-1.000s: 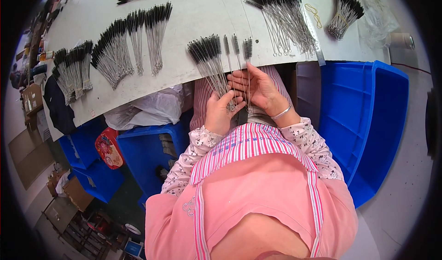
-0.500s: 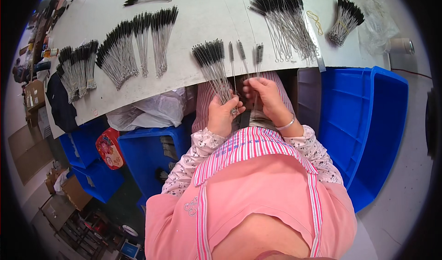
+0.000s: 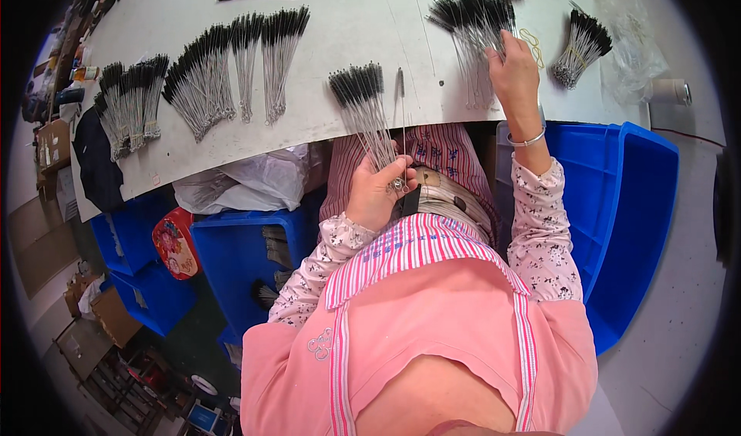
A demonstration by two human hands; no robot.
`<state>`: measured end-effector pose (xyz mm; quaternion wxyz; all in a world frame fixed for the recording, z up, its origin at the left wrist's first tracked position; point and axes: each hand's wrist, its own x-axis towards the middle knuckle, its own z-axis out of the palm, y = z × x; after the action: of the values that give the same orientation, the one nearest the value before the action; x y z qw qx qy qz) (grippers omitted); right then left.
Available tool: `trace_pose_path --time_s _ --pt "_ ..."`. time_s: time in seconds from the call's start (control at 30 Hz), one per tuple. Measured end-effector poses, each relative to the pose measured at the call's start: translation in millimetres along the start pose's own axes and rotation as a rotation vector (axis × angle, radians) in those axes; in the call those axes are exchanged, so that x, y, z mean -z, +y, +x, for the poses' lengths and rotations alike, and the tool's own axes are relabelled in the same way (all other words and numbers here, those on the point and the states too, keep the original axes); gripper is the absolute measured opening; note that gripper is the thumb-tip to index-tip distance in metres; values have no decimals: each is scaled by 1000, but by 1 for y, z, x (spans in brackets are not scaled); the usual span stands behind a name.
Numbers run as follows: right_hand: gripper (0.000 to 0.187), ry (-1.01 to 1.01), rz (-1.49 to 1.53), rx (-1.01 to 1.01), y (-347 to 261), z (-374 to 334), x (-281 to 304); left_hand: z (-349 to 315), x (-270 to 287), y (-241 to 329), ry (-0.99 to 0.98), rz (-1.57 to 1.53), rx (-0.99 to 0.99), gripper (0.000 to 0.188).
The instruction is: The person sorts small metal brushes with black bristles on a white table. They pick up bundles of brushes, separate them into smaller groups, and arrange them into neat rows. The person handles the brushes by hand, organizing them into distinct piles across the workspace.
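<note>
While your right hand (image 3: 515, 73) reaches forward over the brush pile (image 3: 472, 15) on the table (image 3: 347, 19), its bent fingers cover some handles, so you cannot tell whether they grip any. Your left hand (image 3: 373, 195), low near your lap, is closed round the handle ends of a fanned brush bundle (image 3: 357, 92), bristles pointing away; your left sleeve (image 3: 309, 270) partly hides a blue bin (image 3: 224, 258) holding dark-bristled items.

Pink top (image 3: 432, 305), scooped neckline (image 3: 423, 356), grey outline motif (image 3: 319, 344) on left chest. Apron (image 3: 459, 243) in pink-and-white stripes, blue lettering (image 3: 378, 255) across front, matching striped straps (image 3: 340, 366). Pale pink sleeves (image 3: 544, 220), small dark floral print (image 3: 318, 261). Left hand (image 3: 377, 193) bare; right hand (image 3: 514, 73) bare, silver-toned bangle (image 3: 528, 141) at wrist.
</note>
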<state>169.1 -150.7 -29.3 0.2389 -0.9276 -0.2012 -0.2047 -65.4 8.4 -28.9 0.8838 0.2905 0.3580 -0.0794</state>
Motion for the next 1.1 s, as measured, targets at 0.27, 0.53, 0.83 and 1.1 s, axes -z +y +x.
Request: trace_pose_path --time_s 0.27,0.53,0.83,1.1 --pt "37 -823 776 -622 -78 -62 6 1 3 4 -46 -164 77 25" --pt "19 -721 1292 -979 -107 -93 -5 0 7 0 -34 -167 106 25" --pt "17 -682 1189 -900 -110 -108 -15 2 1 -2 -1 -16 25 23" --pt "15 -562 1255 -1061 -104 -112 -15 8 3 -4 14 2 31 20"
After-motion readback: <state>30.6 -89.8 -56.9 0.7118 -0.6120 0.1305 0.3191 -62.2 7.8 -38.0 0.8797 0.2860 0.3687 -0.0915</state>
